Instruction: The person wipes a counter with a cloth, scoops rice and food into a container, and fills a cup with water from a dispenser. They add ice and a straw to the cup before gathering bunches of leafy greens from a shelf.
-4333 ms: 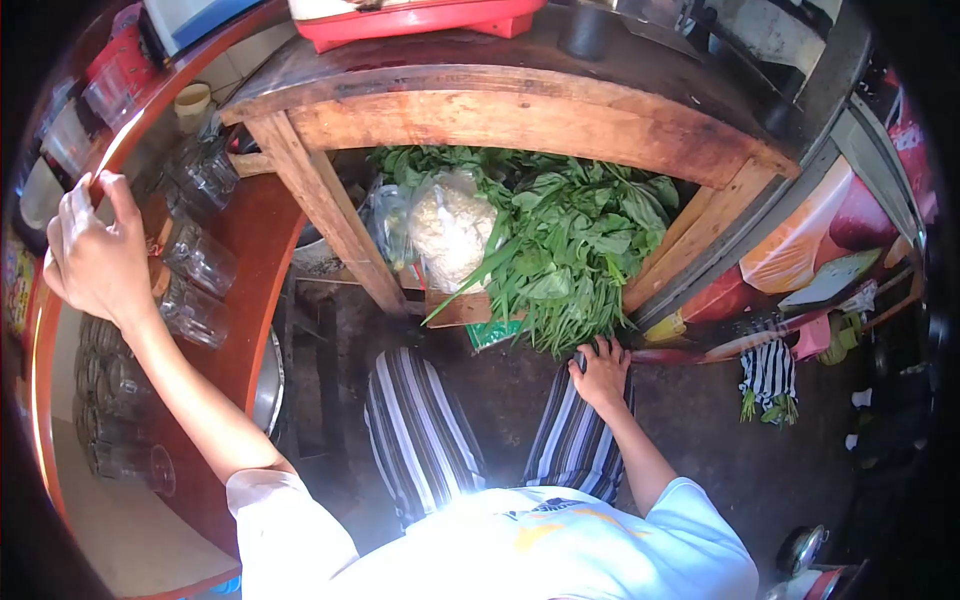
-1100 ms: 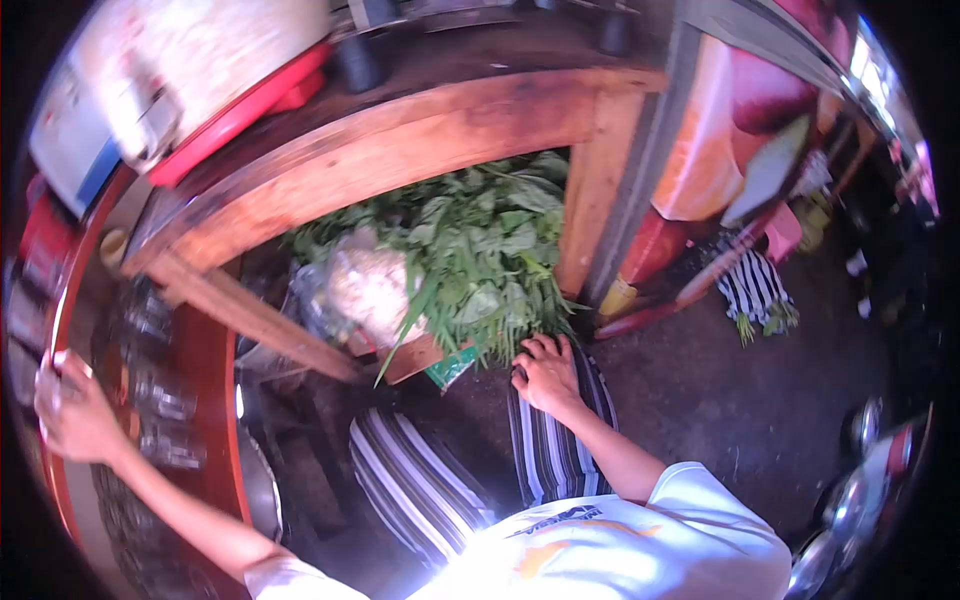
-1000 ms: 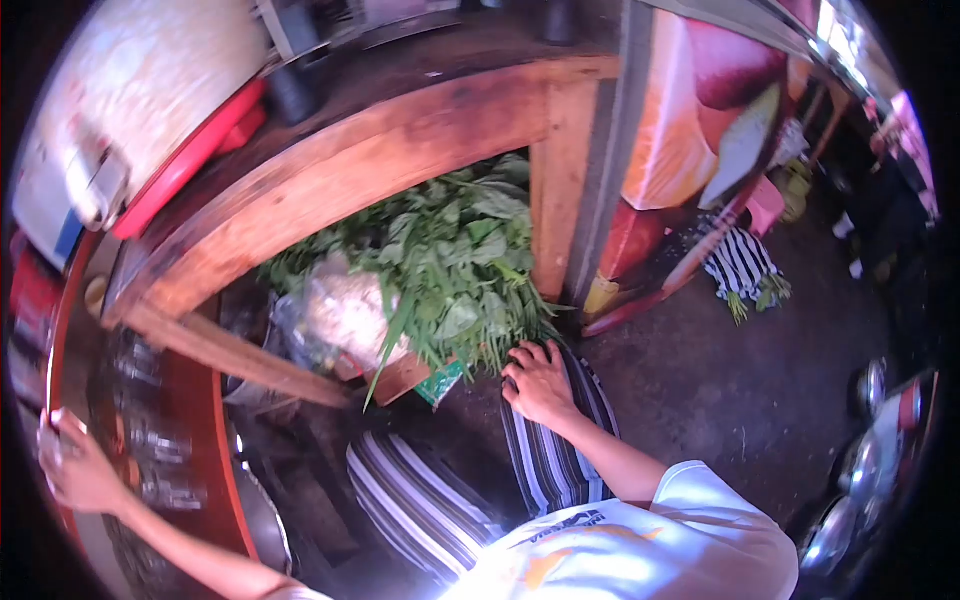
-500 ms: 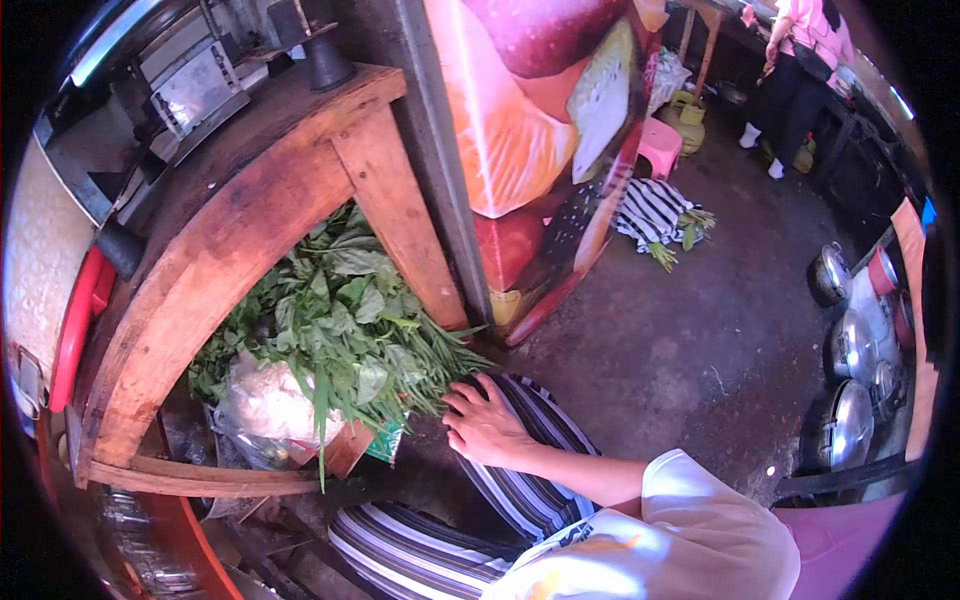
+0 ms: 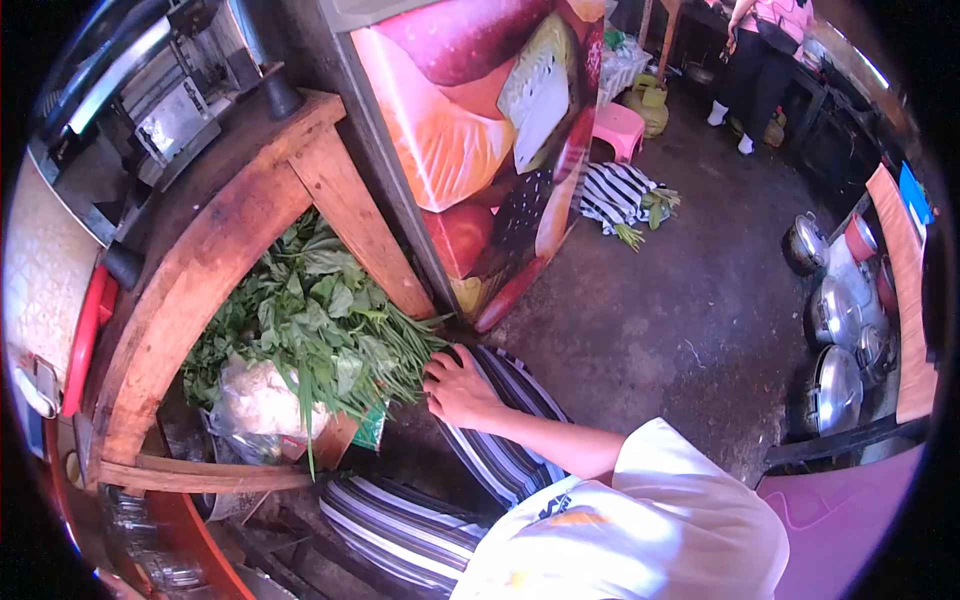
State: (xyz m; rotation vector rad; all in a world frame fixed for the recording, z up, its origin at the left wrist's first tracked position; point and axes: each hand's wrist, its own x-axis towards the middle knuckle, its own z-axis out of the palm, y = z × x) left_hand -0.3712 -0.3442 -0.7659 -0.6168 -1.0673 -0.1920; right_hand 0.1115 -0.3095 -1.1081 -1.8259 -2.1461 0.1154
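Observation:
My right hand [image 5: 462, 392] rests palm down on my raised knee, its fingers a little apart and bent over the striped trouser leg [image 5: 515, 385]. Nothing shows in it. Just beyond the fingertips lies a pile of leafy greens [image 5: 320, 300] with long thin green stalks, on a wooden-framed shelf [image 5: 190, 300]. A clear plastic bag with something whitish inside [image 5: 262, 400] sits below the leaves. Beside it is a green packet [image 5: 370, 427]. My left hand is out of view.
A fruit-printed panel [image 5: 480, 140] stands ahead. Striped cloth with greens [image 5: 615, 195] lies on the floor near a pink stool [image 5: 620, 128] and gas cylinder [image 5: 648, 105]. Lidded pots [image 5: 838, 385] line the right side. A person [image 5: 765, 60] stands at the back.
The view has shifted, so the panel, cloth and pots appear farther left and mostly higher. My right hand stays on the knee, with its fingers slightly rearranged.

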